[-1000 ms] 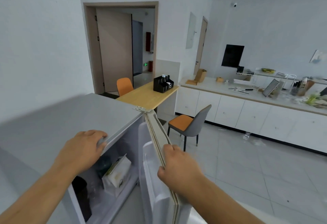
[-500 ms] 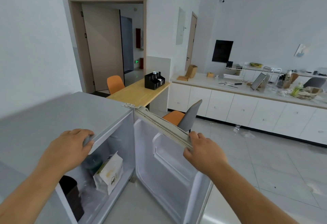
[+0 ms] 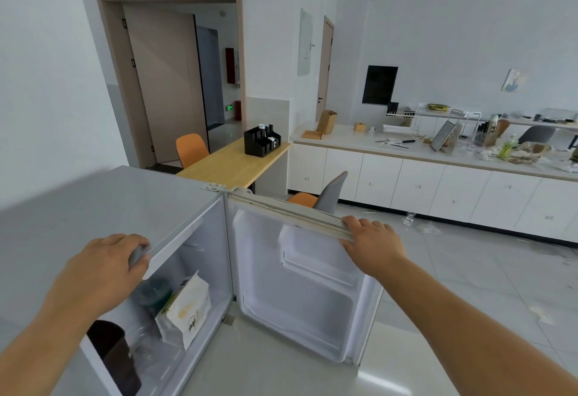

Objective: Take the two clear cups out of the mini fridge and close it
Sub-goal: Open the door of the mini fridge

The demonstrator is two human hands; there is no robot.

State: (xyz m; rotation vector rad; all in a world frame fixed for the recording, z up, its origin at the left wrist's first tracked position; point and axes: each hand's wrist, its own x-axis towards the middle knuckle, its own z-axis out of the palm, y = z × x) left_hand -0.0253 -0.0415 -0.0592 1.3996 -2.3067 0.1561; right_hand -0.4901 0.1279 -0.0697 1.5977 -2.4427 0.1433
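The grey mini fridge [image 3: 103, 205] stands below me with its door [image 3: 300, 286] swung wide to the right. My right hand [image 3: 372, 242] grips the door's top edge. My left hand [image 3: 103, 273] is curled over the front edge of the fridge top. Inside, a white paper bag [image 3: 186, 308] leans on the shelf, with a clear cup with a dark lid [image 3: 153, 292] behind it and a faint clear cup [image 3: 145, 345] in front of it. A dark brown container [image 3: 115, 355] sits at the near left.
A wooden table [image 3: 231, 161] with a black organiser [image 3: 261, 142] and two orange chairs stand behind the fridge. A long white cabinet counter [image 3: 438, 173] cluttered with items runs along the right wall. Grey tiled floor [image 3: 484, 273] lies to the right.
My right hand has swung the fridge door from nearly edge-on to wide open. The interior and door shelves have come into view. My left hand has stayed on the fridge top.
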